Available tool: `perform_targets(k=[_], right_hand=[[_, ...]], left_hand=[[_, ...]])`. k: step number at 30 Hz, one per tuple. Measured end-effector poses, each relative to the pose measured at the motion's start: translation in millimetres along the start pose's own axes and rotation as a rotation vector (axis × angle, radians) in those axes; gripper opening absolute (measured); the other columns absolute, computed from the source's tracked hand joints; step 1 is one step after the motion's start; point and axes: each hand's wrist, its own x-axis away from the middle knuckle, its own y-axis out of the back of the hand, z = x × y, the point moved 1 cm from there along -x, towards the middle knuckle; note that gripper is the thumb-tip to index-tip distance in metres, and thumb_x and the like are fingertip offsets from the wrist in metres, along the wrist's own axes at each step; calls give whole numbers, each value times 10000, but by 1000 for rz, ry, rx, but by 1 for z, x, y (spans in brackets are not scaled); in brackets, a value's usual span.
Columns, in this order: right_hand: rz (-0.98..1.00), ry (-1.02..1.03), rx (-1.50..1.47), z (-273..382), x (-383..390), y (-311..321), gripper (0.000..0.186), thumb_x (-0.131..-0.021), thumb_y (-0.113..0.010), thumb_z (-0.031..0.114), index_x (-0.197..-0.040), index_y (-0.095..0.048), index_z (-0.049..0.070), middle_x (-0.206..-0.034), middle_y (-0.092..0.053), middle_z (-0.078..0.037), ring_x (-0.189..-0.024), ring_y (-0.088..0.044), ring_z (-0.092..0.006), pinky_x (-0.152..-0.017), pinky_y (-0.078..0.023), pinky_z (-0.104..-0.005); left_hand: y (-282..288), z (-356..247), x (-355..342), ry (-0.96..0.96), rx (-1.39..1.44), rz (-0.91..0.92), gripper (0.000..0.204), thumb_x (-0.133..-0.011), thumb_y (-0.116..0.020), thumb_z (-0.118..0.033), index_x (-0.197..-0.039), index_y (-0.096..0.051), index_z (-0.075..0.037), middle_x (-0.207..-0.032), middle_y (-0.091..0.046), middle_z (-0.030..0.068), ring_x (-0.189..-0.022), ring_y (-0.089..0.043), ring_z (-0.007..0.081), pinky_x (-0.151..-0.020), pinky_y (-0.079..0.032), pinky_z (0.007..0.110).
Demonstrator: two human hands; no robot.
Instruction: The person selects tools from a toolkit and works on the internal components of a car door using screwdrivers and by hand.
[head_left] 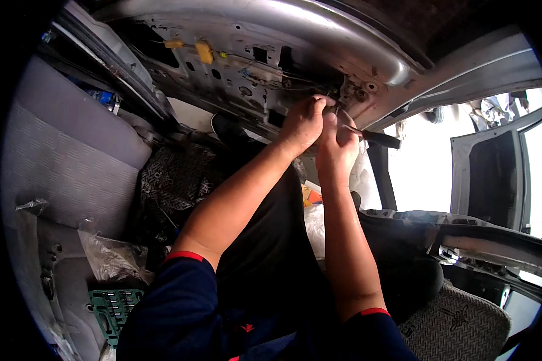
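Both my hands are close together at the bare inner side of a silver vehicle door (259, 45), near its latch-end edge. My left hand (301, 125) is closed, thumb and fingers pinched at the opening; whatever they grip is hidden. Just beside it, my right hand (337, 150) is closed with the thumb up. A black-handled screwdriver (382, 139) lies across its fingers, handle pointing right and thin metal shank reaching in toward the fingertips. Its tip cannot be made out. Thin rods (265, 65) run along the door left of my hands.
Yellow foam pieces (204, 52) stick to the door's metal. A grey seat (72, 138) stands at left, with crumpled clear plastic (114, 256) and a green socket-set case (111, 310) below. A patterned mat (457, 325) is at lower right; another open door (494, 174) stands farther right.
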Motion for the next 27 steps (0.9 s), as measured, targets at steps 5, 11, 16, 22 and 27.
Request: perform_targets(k=[5,11,16,22,27], right_hand=[[26,-530,-751,-8,0,10,252,-1045,-531,357,-971,-598,125,-728,-567,32,-583,-481,-71,-520,-370,-242],[-129,-40,-42,-6,1,-1,217,-1034,-574,289,-941,-586,93,-764,-562,33,-652,-481,-70,-575,-374,-244],[54,-494,-707,-20,1,18,166,-1018,-607,287,-1003,-611,122,-776,-559,57,-677,-487,-60,-590,-387,-254],[-1,-196,-372,-22,1,11,239,-1022,-600,311,-1053,-646,79,-805,-587,62,-676,-498,-50,-570,-385,-238],[34,-353,-365,3,4,6,291,-1021,-604,283,-1166,-647,34,-885,-639,27,-737,-544,-59,-634,-436,-229]], left_hand=[[-4,-1,1,21,1,1,375,-1020,-398,-265,-1069,-672,-13,-1068,-705,172,-1004,-665,332,-910,-507,372],[-1,13,1,-131,-127,-20,314,-1012,-421,-203,-1081,-666,-21,-1078,-699,176,-1000,-666,337,-914,-513,376],[-7,22,1,-211,-183,1,191,-972,-495,-69,-1118,-607,-17,-1100,-688,188,-987,-673,358,-879,-544,408],[0,22,-1,-228,-266,56,228,-1005,-492,-166,-1126,-623,-24,-1084,-696,193,-994,-677,339,-863,-540,386],[-3,4,2,-6,-49,2,383,-1027,-392,-264,-1076,-680,-16,-1070,-707,178,-992,-672,320,-919,-501,376]])
